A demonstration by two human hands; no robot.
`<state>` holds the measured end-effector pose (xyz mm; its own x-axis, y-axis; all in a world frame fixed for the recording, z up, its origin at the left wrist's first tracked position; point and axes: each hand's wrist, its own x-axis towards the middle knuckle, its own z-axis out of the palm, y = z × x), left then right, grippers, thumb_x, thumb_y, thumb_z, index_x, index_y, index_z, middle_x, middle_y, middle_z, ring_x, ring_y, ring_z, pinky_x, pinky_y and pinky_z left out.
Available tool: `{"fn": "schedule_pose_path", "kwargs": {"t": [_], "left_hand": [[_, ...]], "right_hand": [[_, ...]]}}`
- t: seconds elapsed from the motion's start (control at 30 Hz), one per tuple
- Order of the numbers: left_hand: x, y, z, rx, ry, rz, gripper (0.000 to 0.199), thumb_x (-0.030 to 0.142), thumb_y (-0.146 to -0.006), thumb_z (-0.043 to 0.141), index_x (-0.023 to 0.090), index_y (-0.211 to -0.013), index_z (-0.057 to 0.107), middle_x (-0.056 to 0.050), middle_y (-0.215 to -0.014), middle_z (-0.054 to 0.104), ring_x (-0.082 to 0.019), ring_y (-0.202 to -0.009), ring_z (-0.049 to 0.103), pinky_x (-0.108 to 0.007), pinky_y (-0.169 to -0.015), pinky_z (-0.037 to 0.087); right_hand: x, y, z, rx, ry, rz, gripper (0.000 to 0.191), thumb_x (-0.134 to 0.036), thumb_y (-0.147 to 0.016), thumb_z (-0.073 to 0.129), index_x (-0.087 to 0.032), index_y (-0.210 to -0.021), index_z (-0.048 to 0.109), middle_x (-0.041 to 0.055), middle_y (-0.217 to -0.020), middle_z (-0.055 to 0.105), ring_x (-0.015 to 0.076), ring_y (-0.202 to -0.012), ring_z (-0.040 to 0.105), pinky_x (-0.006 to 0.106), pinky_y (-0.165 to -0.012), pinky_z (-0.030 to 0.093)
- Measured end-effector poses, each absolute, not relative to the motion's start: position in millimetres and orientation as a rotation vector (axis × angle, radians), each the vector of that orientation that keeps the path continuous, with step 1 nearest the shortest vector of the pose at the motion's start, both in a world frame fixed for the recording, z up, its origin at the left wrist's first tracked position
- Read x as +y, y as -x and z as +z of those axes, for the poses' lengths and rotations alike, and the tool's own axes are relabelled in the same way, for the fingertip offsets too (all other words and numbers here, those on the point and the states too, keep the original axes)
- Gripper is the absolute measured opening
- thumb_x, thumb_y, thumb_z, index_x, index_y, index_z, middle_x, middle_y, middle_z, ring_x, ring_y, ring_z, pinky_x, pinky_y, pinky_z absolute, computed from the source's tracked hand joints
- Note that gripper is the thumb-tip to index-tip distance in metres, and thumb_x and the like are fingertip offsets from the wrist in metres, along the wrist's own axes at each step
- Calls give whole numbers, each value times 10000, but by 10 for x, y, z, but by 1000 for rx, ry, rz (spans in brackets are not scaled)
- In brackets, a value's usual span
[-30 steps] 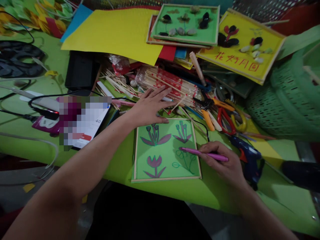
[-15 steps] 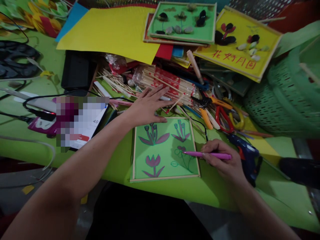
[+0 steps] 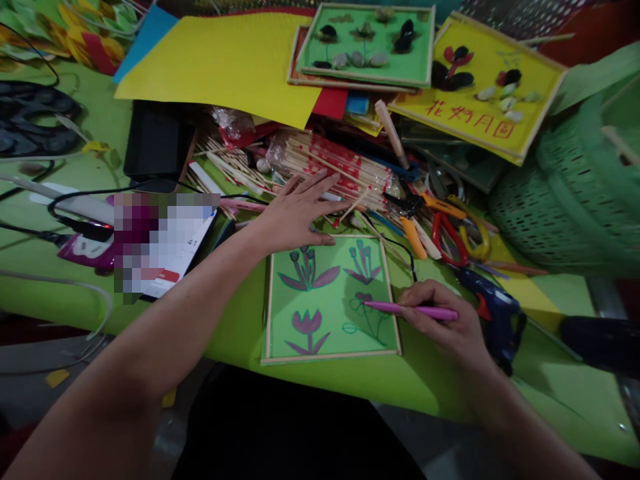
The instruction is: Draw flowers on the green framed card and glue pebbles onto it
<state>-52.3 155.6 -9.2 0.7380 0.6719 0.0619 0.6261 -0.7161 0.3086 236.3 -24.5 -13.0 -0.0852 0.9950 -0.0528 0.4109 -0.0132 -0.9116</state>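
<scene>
A green card (image 3: 330, 340) framed with thin wooden sticks lies at the table's near edge, with several flowers drawn on it, most filled in purple. Between the fingers of my right hand (image 3: 443, 320) is a pink felt-tip pen (image 3: 425, 311). Its tip is at the outlined flower on the card's right side, whose top petals are coloured and whose rest is green outline. My left hand (image 3: 300, 210) is spread open at the card's top edge, its thumb over the upper edge and its fingers over the wooden sticks behind.
Behind the card are bundled wooden sticks (image 3: 345, 167), red-handled scissors (image 3: 447, 240) and pliers. A blue glue gun (image 3: 493, 310) lies right, near a green basket (image 3: 590, 200). Framed pebble pictures (image 3: 367, 73) rest at the back. A phone (image 3: 180, 257) and cables lie left.
The pen and my right hand have shifted very slightly left over the same flower. My left hand stays in place. The number on the phone goes from 40 to 41.
</scene>
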Motion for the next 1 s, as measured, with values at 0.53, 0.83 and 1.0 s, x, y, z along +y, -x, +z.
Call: {"fn": "schedule_pose_path", "kwargs": {"t": [0.53,0.83,1.0], "left_hand": [[1558,525,-91,1022,-2682,249,725,464,-897,729,354,-1560,457,-64,-1738,201,-310,-1604,174,-566,-1278,121],[1552,527,-89,1023,-2664,258,731,457,-892,733,365,-1561,455,-55,-1740,194,-318,-1603,176,-567,-1280,107],[1546,524,-76,1030,-2666,229,714,461,-909,709,353,-1566,451,-60,-1742,183,-320,-1605,169,-562,-1281,102]], "right_hand": [[-236,-2354,-138,-1562,1533,1035,165,-392,-878,781,-253,-838,700,18,-769,689,179,-668,631,296,-586,492],[-268,-2408,-169,-1568,1501,1086,145,-377,-896,761,-254,-864,692,24,-800,677,192,-699,626,326,-609,506],[-270,-2410,-174,-1553,1488,1109,133,-355,-883,781,-257,-863,693,18,-808,681,184,-706,626,309,-618,495]]}}
